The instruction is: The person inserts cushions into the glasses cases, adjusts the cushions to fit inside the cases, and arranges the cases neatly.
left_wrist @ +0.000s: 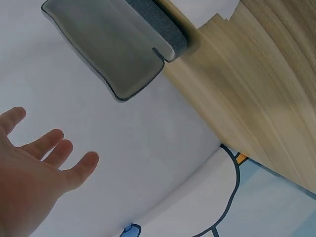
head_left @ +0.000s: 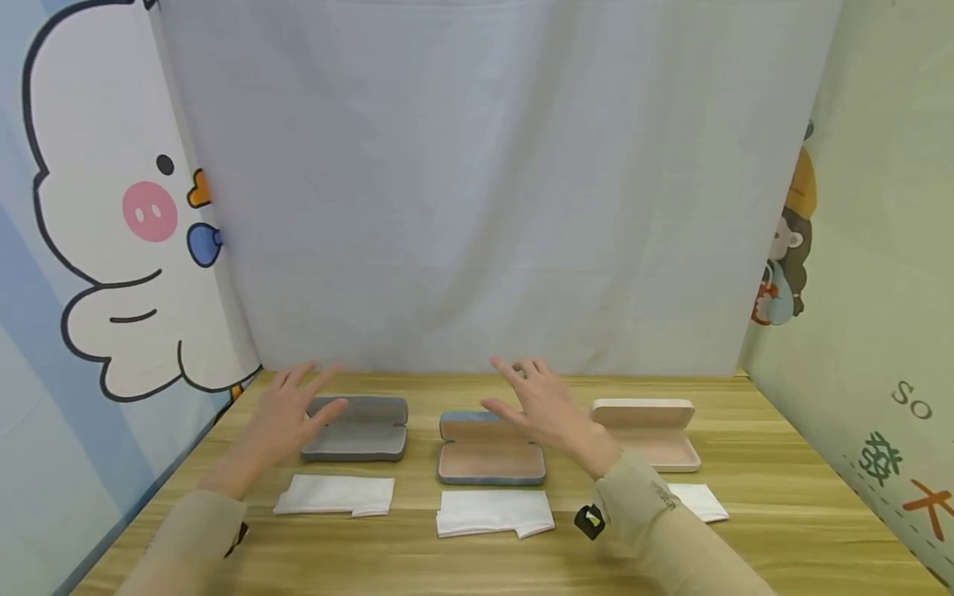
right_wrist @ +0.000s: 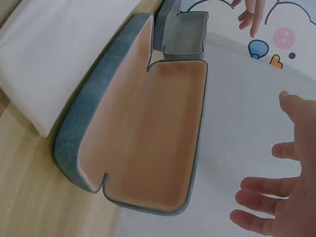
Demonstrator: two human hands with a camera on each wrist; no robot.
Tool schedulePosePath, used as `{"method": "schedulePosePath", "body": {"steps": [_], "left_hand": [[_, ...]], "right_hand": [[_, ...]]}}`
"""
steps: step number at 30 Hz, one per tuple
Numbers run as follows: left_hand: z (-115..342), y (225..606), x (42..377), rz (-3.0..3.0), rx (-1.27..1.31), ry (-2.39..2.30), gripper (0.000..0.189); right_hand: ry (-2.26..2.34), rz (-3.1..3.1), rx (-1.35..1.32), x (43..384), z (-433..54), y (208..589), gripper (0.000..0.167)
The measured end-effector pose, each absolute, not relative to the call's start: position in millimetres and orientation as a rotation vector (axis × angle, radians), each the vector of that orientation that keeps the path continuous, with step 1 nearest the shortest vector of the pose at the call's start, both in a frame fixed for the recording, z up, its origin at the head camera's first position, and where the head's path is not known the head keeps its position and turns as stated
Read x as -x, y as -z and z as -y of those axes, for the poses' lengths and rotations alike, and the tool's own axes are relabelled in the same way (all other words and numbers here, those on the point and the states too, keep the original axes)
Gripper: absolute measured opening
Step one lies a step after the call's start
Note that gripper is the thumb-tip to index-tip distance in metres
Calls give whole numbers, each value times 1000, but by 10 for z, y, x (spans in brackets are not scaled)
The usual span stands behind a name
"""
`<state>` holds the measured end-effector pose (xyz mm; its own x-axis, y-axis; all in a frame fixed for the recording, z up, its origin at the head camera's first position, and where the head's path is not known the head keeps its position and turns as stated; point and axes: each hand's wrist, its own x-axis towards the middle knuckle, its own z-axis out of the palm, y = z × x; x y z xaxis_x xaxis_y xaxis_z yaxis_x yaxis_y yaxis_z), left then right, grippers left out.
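My left hand (head_left: 286, 418) hovers with spread fingers by the grey glasses case (head_left: 354, 443), whose lid stands up. In the left wrist view that hand (left_wrist: 44, 168) holds nothing, apart from the case. Over the right part of the blue glasses case (head_left: 492, 463) is my right hand (head_left: 544, 406), fingers spread and holding nothing. The blue case is open, showing a tan lining (right_wrist: 158, 133) in the right wrist view. A third glasses case (head_left: 659, 447), cream outside and pinkish within, stands open at the right, partly behind my right forearm.
Folded white cloths lie before the cases: one at left (head_left: 335, 495), one in the middle (head_left: 492, 511), one at right (head_left: 699, 502) partly hidden by my sleeve. A pale curtain (head_left: 477, 190) hangs behind the wooden table (head_left: 417, 563); printed cloths flank both sides.
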<state>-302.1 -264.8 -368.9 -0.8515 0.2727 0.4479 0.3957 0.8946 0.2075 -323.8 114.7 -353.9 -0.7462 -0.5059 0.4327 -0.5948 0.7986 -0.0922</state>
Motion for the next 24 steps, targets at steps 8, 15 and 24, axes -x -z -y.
{"method": "schedulePosePath", "body": {"steps": [8, 15, 24], "left_hand": [[2835, 3566, 2948, 2698, 476, 676, 64], [3033, 3550, 2912, 2743, 454, 758, 60], [3278, 3587, 2890, 2910, 415, 941, 64]], "right_hand": [[-673, 2496, -906, 3248, -921, 3510, 55], [-918, 2542, -958, 3252, -788, 3440, 50], [-1388, 2597, -993, 3205, -632, 3453, 42]]}}
